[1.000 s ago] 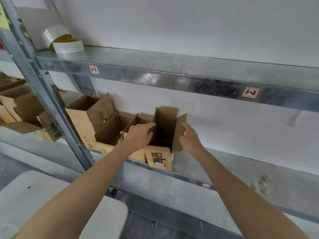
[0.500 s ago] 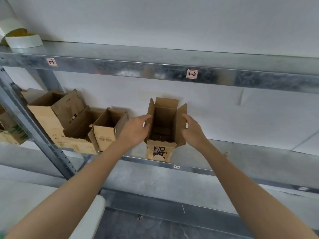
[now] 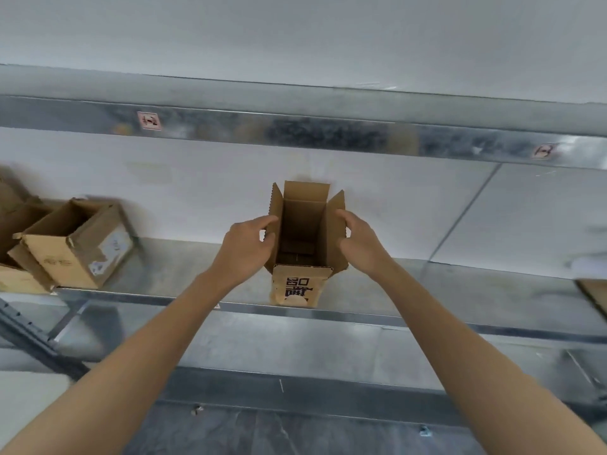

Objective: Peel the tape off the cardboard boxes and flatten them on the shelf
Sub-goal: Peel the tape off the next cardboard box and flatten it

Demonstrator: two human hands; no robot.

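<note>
Box [image 3: 300, 224] upright at the front edge of the shelf [image 3: 184, 267], dead centre, top flaps open, black print on its near face. I see the left hand [image 3: 244, 246] curled round its 9 o'clock flap and the right hand [image 3: 358, 239] curled round the 3 o'clock flap, both gripping. I can't tell whether it rests or hangs. Other boxes [image 3: 69, 254] sit open well off at 9 o'clock.

Left: shelf [image 3: 170, 267] passable between the cardboard box [image 3: 303, 221] and the open boxes [image 3: 75, 247].
Right: passable up to the flat cardboard [image 3: 594, 295].
Above: upper beam [image 3: 295, 133] overhangs.
</note>
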